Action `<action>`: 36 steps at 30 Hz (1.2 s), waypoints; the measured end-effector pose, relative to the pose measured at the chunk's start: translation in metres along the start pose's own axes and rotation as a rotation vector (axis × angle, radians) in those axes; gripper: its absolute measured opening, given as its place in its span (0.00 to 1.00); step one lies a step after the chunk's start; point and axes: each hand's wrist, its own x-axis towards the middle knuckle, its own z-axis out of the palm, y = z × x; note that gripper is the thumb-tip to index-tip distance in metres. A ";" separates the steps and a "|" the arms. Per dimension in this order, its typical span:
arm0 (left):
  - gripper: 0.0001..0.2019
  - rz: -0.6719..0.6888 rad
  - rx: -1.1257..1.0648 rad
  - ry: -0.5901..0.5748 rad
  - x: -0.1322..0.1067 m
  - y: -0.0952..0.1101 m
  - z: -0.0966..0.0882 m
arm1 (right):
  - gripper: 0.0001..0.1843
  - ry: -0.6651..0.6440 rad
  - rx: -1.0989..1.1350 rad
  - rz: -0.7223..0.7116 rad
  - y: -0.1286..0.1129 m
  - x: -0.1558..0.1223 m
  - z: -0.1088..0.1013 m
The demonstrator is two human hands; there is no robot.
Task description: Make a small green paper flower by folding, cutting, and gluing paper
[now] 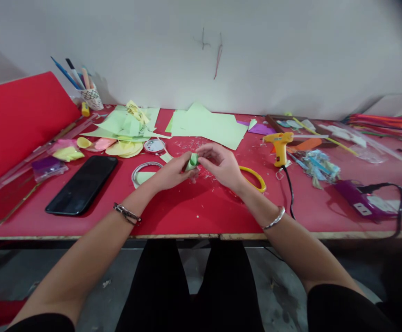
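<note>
Above the middle of the red table, both hands meet at a small rolled piece of green paper [192, 161]. My left hand [173, 172] is closed around its lower left side. From the right, my right hand [221, 165] pinches the paper's edge between thumb and fingertips. Beneath my left wrist lies a pale ring [133, 175] with green paper inside it. Partly hidden behind my right hand is a yellow ring [260, 180]. Pale green sheets [204, 125] lie flat beyond the hands.
A black phone [82, 185] lies on the left. To the right, a yellow glue gun [279, 146] stands with its cable [291, 198] running to the table edge. A purple power block [363, 198] sits farther right. A cup of pens [92, 97] stands at the back left.
</note>
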 end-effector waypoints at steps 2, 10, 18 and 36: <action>0.06 -0.016 -0.007 -0.007 0.000 0.000 0.001 | 0.06 -0.002 -0.015 0.015 0.000 -0.001 0.001; 0.13 0.093 0.224 0.119 0.003 -0.014 0.007 | 0.08 -0.012 -0.153 -0.043 -0.004 -0.002 0.003; 0.10 0.025 0.075 0.087 0.001 -0.002 0.006 | 0.04 -0.003 -0.044 0.025 -0.003 0.000 0.002; 0.15 -0.185 -0.361 0.078 0.001 0.000 0.006 | 0.07 -0.068 0.147 0.140 -0.002 0.002 -0.003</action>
